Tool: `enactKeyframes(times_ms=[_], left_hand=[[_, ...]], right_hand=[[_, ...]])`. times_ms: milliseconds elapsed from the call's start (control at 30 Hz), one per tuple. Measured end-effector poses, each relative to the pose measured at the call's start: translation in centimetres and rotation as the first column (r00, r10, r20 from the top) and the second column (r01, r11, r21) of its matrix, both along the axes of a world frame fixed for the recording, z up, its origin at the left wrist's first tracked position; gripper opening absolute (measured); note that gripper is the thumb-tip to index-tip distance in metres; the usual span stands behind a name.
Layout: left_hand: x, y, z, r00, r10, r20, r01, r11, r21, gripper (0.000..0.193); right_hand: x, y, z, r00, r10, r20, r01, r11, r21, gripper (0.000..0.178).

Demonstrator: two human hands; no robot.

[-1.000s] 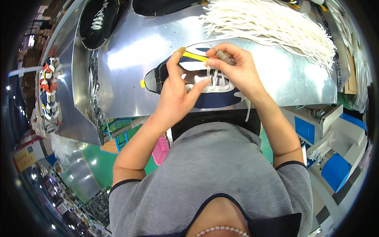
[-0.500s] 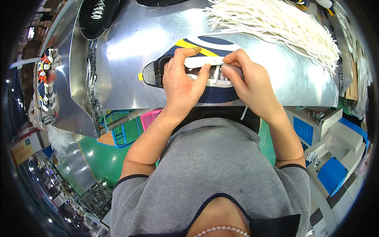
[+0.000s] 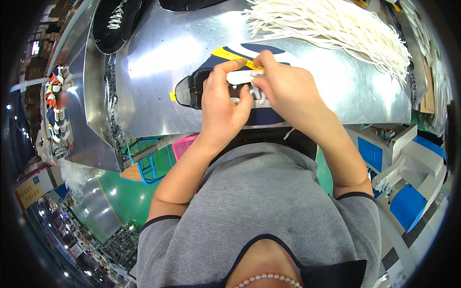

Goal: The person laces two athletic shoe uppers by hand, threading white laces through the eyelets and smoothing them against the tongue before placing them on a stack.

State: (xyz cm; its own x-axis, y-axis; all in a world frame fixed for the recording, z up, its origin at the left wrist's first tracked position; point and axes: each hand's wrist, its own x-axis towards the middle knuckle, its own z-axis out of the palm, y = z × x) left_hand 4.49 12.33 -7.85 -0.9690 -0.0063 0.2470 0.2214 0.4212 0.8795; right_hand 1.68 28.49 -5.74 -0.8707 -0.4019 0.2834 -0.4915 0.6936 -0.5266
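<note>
A flat navy shoe upper with a yellow stripe and white eyelet strips lies on the metal table, its grey-lined heel end to the left. My left hand grips it at the far white eyelet strip, thumb on the near side of the strip and forefinger beyond. Close beside it, my right hand has thumb and forefinger closed at the same strip, on a white shoelace that crosses the opening; the fingertips are partly hidden. A loose lace end hangs over the table's near edge.
A large heap of white laces covers the far right of the metal table. A black laced upper lies at the far left. Colourful shoe parts stand beyond the left edge. Below are a pink basket and a grey-blue machine.
My right hand has moved left along the eyelet strip, closer to my left hand. The hanging lace end has shifted slightly left. My left hand keeps nearly the same place.
</note>
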Motion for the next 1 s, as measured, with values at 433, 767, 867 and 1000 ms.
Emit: enactKeyframes(times_ms=[433,767,867,1000], left_hand=[[-2.3,-1.4,2.1,0.932,-0.057,0.359,-0.089,0.922,0.377,0.041],[-1.3,0.1,2.0,0.994,-0.067,-0.086,0.013,0.854,-0.52,0.022],[-2.5,-0.7,1.9,0.986,-0.057,-0.157,-0.022,0.888,-0.459,0.017],[-2.8,-1.1,1.9,0.976,-0.079,-0.204,-0.03,0.876,-0.482,0.016]], right_hand=[[2.9,4.5,-2.7,0.96,-0.255,0.115,0.27,0.952,-0.142,0.026],[5.6,5.0,1.7,0.976,0.177,-0.124,-0.207,0.931,-0.301,0.019],[8.7,6.0,-1.4,0.931,0.313,0.188,-0.326,0.944,0.046,0.019],[10.4,6.7,-1.3,0.834,0.391,0.389,-0.317,0.917,-0.241,0.025]])
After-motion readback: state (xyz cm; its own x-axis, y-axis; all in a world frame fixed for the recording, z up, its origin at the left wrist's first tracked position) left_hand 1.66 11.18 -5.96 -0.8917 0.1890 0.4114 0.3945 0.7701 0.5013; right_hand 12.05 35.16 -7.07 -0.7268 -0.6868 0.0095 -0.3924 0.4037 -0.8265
